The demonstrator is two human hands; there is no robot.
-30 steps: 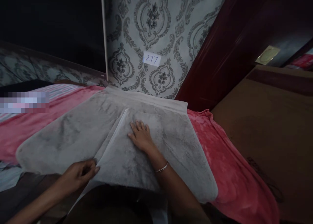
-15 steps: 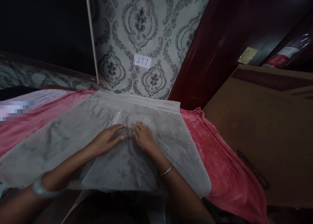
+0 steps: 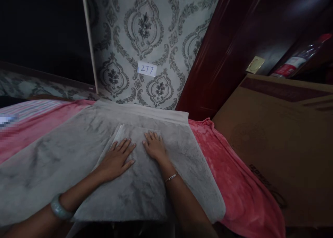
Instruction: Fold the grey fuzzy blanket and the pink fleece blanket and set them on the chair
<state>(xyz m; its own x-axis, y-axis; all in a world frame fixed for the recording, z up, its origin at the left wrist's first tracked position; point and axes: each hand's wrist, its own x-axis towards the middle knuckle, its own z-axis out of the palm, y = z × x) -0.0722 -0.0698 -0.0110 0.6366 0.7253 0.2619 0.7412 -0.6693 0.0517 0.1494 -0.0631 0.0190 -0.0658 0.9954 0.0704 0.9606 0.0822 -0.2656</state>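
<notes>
Left hand [image 3: 118, 159] and right hand [image 3: 154, 147] lie flat, fingers spread, side by side on the folded flap [image 3: 135, 182] of a grey rug [image 3: 65, 151]. Its white edge runs just beyond the left fingertips. Pink blanket [image 3: 234, 182] lies to the right.

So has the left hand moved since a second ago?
Yes. The left hand moved from the folded grey mat's near-left edge up onto it, beside the right hand.

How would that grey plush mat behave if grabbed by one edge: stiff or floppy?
Probably floppy: the grey plush mat is folded over on itself, with a flap lying flat under the left hand and right hand. Likely grippy, not slippery, given its fuzzy pile. It seems apt to drape and drag on the pink blanket rather than slide cleanly.
</notes>
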